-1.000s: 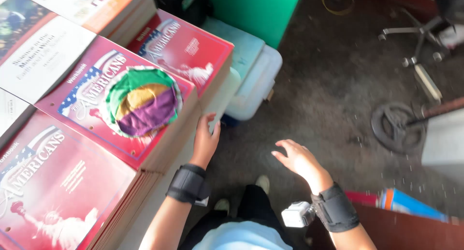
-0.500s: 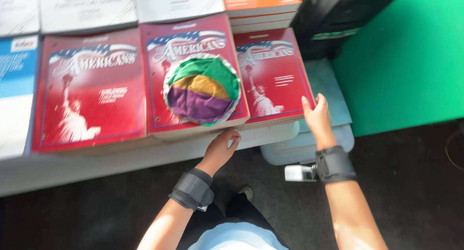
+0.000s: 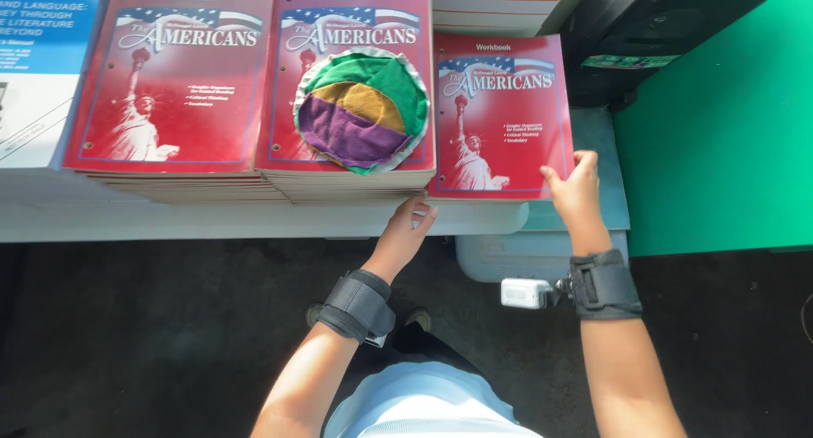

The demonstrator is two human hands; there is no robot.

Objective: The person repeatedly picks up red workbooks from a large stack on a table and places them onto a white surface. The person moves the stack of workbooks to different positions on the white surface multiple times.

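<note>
Our right hand (image 3: 576,188) rests at the lower right corner of the right-hand red workbook (image 3: 500,116), fingers loosely curled with the thumb over the cover's edge; we touch the corner, but whether we actually pinch it we cannot tell. Our left hand (image 3: 405,232) sits at the front edge of the white worktop (image 3: 254,220), just below the middle stack of red workbooks (image 3: 347,91), fingers partly bent toward the stack's lower pages and closed on nothing that we can see. Both wrists carry dark straps, and a small white and grey device (image 3: 527,292) is fixed to the right one. On top of the middle stack lies a round cloth piece (image 3: 362,110) in green, mustard yellow and purple, with a pale edge, covering most of the lower cover. To the left of it stands a third stack of the same red workbooks (image 3: 169,87), touching its neighbour, and further left a blue and white book (image 3: 38,66). The right-hand workbook lies lower than the other two stacks. Behind it is a pile with an orange-edged cover (image 3: 500,2), and beside that a black box (image 3: 660,32). A green surface (image 3: 728,150) fills the right side, and a pale plastic bin (image 3: 525,252) sits under the worktop's right end, above the dark floor (image 3: 152,336).
</note>
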